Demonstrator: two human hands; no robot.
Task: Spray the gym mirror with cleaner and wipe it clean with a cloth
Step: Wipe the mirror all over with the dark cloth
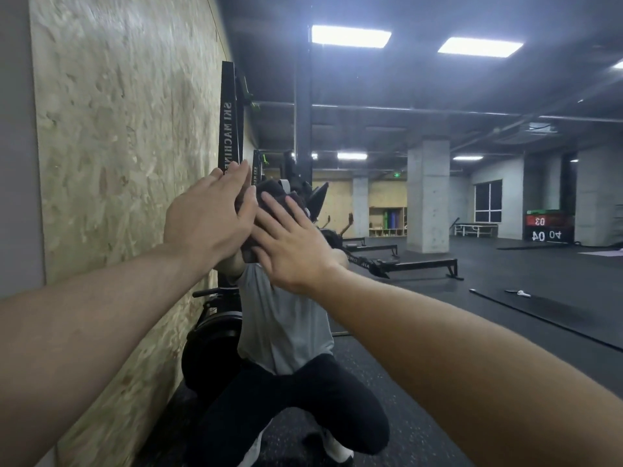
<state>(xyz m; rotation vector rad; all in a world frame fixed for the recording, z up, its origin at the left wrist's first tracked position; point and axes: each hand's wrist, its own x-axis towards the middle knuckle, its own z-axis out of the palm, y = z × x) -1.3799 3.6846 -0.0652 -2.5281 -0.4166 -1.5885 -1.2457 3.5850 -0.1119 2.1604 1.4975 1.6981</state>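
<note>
Nearest to the camera, two bare forearms are reaching forward and meeting at the large wall mirror (438, 203). The left hand (209, 217) is lying with straight fingers on the upper left part of a dark, crumpled wiping cloth (269, 193), and the right hand (290, 244) is pressing with flat, spread fingers on its lower right part. Neither hand is clenching; both are flat and are pushing the cloth against the glass. I judge that two flat palms are being used to spread the pressure, so that more of the cloth is touching the mirror during the wiping step. The spraying is probably finished already, though no wet marks are showing clearly on the glass.

Behind the hands, the mirror is showing the person's reflection, crouching in a grey shirt and black trousers (the head is hidden by the cloth and the hands). No spray bottle is appearing anywhere near the hands; a small white object (522, 293) is lying on the reflected black floor, too small to identify.

To the left, a chipboard wall panel (118, 146) is running along the mirror edge, and a tall black ski machine (229, 119) is standing against it. Farther away, low black rowing machines (414, 262) are resting on the floor. At the far end, a wooden shelf unit (387, 221) is holding what look like rolled mats in its compartments, green and blue, standing upright.
</note>
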